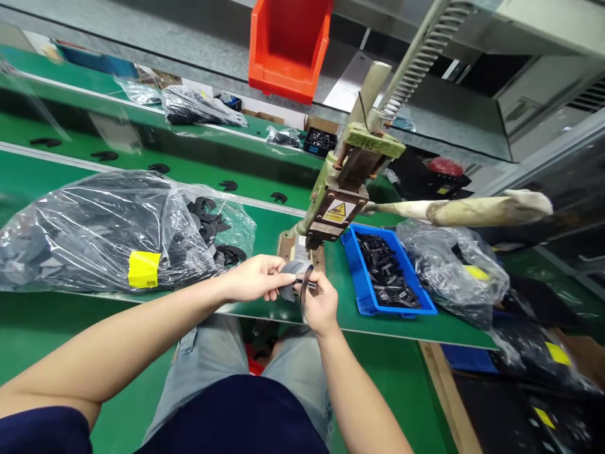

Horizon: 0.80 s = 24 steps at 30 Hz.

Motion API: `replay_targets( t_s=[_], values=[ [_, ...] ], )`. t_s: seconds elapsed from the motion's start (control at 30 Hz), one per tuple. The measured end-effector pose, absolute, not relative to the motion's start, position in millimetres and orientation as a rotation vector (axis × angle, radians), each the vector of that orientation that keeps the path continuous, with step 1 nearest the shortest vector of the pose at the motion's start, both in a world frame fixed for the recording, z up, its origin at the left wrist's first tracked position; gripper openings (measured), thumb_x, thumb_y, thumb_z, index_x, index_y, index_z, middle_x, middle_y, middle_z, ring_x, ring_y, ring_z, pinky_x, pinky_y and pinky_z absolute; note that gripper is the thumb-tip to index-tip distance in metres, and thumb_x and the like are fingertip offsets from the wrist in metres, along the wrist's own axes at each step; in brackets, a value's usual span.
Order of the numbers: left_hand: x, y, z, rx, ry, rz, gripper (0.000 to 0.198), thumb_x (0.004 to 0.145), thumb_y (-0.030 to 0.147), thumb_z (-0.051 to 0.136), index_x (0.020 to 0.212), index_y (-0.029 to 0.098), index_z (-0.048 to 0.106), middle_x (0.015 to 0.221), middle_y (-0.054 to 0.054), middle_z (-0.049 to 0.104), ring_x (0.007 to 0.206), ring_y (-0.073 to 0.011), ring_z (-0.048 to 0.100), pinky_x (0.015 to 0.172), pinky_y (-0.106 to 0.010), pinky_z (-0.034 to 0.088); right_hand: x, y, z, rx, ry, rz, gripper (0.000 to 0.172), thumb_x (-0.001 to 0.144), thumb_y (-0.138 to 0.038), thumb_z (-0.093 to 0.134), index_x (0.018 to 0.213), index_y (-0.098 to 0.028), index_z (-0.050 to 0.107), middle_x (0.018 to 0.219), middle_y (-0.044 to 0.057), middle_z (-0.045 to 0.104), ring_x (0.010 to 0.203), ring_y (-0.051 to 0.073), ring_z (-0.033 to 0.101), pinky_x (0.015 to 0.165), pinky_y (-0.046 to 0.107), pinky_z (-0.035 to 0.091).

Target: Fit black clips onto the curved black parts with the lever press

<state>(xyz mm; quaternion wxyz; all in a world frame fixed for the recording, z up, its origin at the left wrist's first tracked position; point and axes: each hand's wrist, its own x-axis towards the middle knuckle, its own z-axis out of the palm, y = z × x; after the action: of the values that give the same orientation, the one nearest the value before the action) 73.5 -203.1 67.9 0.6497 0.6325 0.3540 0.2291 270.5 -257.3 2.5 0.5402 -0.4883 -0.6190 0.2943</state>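
Note:
My left hand [258, 277] pinches a grey curved plastic piece [289, 291] between thumb and fingers. Close beside it, my right hand [322, 304] is closed on a dark curved plastic piece [305, 291], with a small black part seeming to stick out near its fingertips. The two pieces overlap in view; whether they are joined I cannot tell. Just beyond both hands stands a green hand press [326, 195], its base plate [319, 257] partly hidden by them. To the right, a blue bin [362, 296] contains many small black parts [385, 268].
A clear bag [94, 233] of dark curved pieces lies on the left. Several similar black pieces [229, 185] are spaced along the green belt [198, 173] behind. The press handle [472, 209] juts right above another plastic bag [454, 268]. An orange bin [289, 79] sits on the upper shelf.

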Motion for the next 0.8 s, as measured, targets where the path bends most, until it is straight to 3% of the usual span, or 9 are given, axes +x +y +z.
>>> replay_targets(
  t_s=[0.2,0.33,0.5,0.7,0.8],
  values=[
    [76.4,-208.4,74.1,1.461,0.775,0.448,0.048,0.085,0.064,0.074,0.084,0.018,0.060,0.058,0.004,0.060,0.048,-0.0109,0.057,0.046,-0.021,0.041,272.7,-265.9,-2.8,-1.162,-1.476,0.640,0.017,0.095,-0.039,0.064,0.092,-0.023,0.066,0.093,0.004,0.071,0.083,0.017,0.068,0.080,0.033,0.059],
    [80.2,-201.0,73.3,1.414,0.748,0.358,0.052,0.080,0.068,0.077,0.081,0.019,0.060,0.059,0.003,0.061,0.046,-0.0106,0.054,0.046,-0.022,0.039,277.7,-271.0,-2.5,-1.168,-1.547,0.576,0.014,0.096,-0.035,0.061,0.091,-0.023,0.064,0.087,0.003,0.069,0.079,0.016,0.065,0.076,0.032,0.056],
    [79.4,-191.5,68.2,1.482,0.745,0.335,0.050,0.082,0.068,0.075,0.084,0.019,0.061,0.060,0.003,0.060,0.049,-0.0114,0.054,0.048,-0.023,0.041,289.0,-275.0,8.0,-1.186,-1.725,0.468,0.016,0.099,-0.033,0.055,0.103,-0.022,0.066,0.093,0.006,0.072,0.084,0.018,0.066,0.080,0.035,0.055],
    [78.9,-202.4,73.2,1.880,0.930,0.726,0.033,0.090,0.053,0.072,0.093,0.021,0.066,0.085,-0.001,0.065,0.075,-0.0162,0.058,0.069,-0.027,0.047,302.8,-276.5,10.6,-1.173,-1.959,0.303,0.017,0.098,-0.027,0.056,0.109,-0.023,0.068,0.092,0.007,0.070,0.084,0.020,0.062,0.080,0.036,0.050],
    [84.7,-211.1,73.1,2.095,0.853,0.737,0.030,0.095,0.045,0.067,0.078,0.020,0.062,0.086,-0.003,0.060,0.082,-0.0184,0.056,0.077,-0.030,0.045,305.2,-276.1,9.2,-1.150,-2.014,0.236,0.015,0.097,-0.026,0.057,0.107,-0.023,0.068,0.088,0.007,0.067,0.080,0.019,0.059,0.076,0.035,0.048]
  ],
)
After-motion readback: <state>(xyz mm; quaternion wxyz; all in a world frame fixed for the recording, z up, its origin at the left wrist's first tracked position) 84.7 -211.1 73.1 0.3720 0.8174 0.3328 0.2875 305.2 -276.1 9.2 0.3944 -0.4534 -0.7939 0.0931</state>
